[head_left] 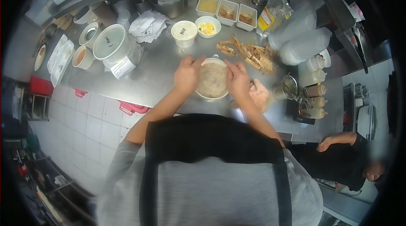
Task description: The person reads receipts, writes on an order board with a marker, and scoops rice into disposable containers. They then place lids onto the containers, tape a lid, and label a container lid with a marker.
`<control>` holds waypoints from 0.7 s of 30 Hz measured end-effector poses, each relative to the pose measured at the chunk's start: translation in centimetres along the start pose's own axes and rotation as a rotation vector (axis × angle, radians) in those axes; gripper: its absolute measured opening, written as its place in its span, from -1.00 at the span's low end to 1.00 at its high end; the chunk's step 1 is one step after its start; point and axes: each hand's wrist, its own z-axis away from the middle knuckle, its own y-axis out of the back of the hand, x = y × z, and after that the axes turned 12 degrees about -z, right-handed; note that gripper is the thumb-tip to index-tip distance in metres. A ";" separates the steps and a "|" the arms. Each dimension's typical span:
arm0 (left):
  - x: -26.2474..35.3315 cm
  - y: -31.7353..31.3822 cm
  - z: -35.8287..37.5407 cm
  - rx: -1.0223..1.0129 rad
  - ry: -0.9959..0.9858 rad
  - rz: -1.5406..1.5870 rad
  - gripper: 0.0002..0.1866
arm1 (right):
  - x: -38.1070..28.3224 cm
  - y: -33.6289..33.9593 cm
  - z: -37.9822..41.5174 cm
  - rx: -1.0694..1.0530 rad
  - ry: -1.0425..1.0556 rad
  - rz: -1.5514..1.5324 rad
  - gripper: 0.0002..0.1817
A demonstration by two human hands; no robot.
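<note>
Both my hands are at a round bowl (212,80) with a translucent lid on the steel counter (156,74). My left hand (187,75) grips its upper left rim, fingers bent together. At the upper right rim, my right hand (239,77) pinches the edge in the same way. A small tab of the lid shows between them at the far side. Pale contents show blurrily through the lid. Just right of my right hand lies a crumpled pinkish cloth (259,93).
Behind the bowl stand a lidded white tub (184,31) and a bowl of yellow food (208,27). Wooden clips (256,55) lie to the right, near a metal cup (289,85) and squeeze bottles (317,102). A large lidded container (111,43) is left. Another person (338,158) is at right.
</note>
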 end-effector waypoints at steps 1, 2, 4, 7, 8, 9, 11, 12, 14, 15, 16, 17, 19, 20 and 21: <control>0.0 -0.1 -0.1 0.013 -0.026 0.001 -0.67 | 0.3 -0.1 0.0 -0.014 -0.001 -0.003 -0.75; -0.1 -0.2 -0.2 0.000 -0.034 -0.005 -0.67 | 0.5 -0.2 -0.1 -0.029 0.000 -0.006 -0.72; -0.2 -0.3 -0.5 -0.026 -0.049 -0.021 -0.67 | 0.5 -0.3 -0.2 -0.026 -0.002 -0.001 -0.72; -0.3 -0.5 -1.1 -0.039 -0.084 -0.043 -0.67 | 0.3 -0.4 -0.5 -0.047 0.005 0.006 -0.71; -0.4 -0.6 -1.4 -0.066 -0.085 -0.040 -0.68 | 0.2 -0.5 -0.8 -0.058 0.011 0.009 -0.70; -0.5 -0.6 -1.9 -0.091 -0.086 -0.037 -0.69 | 0.2 -0.5 -1.2 -0.071 0.001 0.016 -0.70; -0.8 -0.9 -2.2 -0.125 -0.035 0.046 -0.71 | 0.5 -0.7 -1.6 -0.104 -0.029 0.029 -0.69; -0.9 -1.1 -1.9 -0.138 0.018 0.125 -0.72 | 0.6 -1.0 -1.2 -0.093 -0.041 0.019 -0.69; -1.2 -1.5 -2.0 -0.125 0.043 0.216 -0.74 | 0.8 -1.4 -1.2 -0.066 -0.046 0.001 -0.67; -1.5 -1.6 -2.0 -0.109 0.016 0.228 -0.76 | 0.7 -1.5 -1.2 -0.077 -0.058 -0.004 -0.69; -1.7 -1.8 -2.0 -0.090 -0.013 0.240 -0.77 | 0.5 -1.3 -1.3 -0.086 -0.067 -0.008 -0.70; -1.8 -2.0 -2.3 -0.101 -0.026 0.252 -0.79 | 0.4 -1.2 -1.5 -0.092 -0.070 -0.011 -0.72; -1.9 -2.4 -2.8 -0.117 -0.051 0.276 -0.81 | 0.6 -1.4 -2.0 -0.115 -0.110 -0.022 -0.74; -1.9 -2.6 -3.0 -0.156 -0.036 0.290 -0.82 | 0.6 -1.5 -2.1 -0.126 -0.129 -0.028 -0.75; -1.9 -2.8 -3.2 -0.193 -0.022 0.305 -0.82 | 0.5 -1.8 -2.0 -0.126 -0.150 -0.011 -0.75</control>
